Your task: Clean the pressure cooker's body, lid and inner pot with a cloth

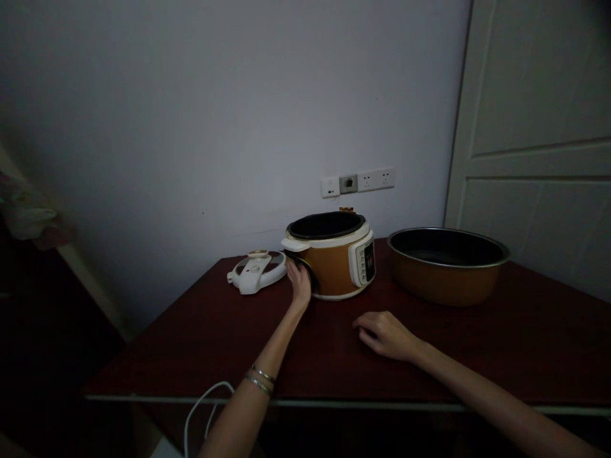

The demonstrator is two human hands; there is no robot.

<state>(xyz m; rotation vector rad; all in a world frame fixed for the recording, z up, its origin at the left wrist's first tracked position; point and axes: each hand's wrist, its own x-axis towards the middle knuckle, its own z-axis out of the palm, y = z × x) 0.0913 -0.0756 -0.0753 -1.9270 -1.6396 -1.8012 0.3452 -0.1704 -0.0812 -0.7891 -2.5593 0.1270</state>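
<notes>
My left hand (pixel 299 284) is at the left side of a tan and white electric cooker (pixel 329 268), its fingers stretched out flat against a dark round piece with a thin gold edge (pixel 308 266). That piece stands tilted by the cooker wall; my hand hides part of it. The cooker has no lid on, and its dark inside shows. Its white lid (pixel 256 272) lies on the table to the left. In front of the cooker, my right hand (pixel 387 335) is low over the tabletop, fingers loosely bent and thumb apart, with nothing visible in it.
A large oval pan (pixel 443 283), tan outside and dark inside, stands right of the cooker. The dark red table (pixel 229 343) meets a wall with sockets (pixel 376 180). A white cord (pixel 193 410) hangs at the front edge. A pale door (pixel 539 222) is at the right.
</notes>
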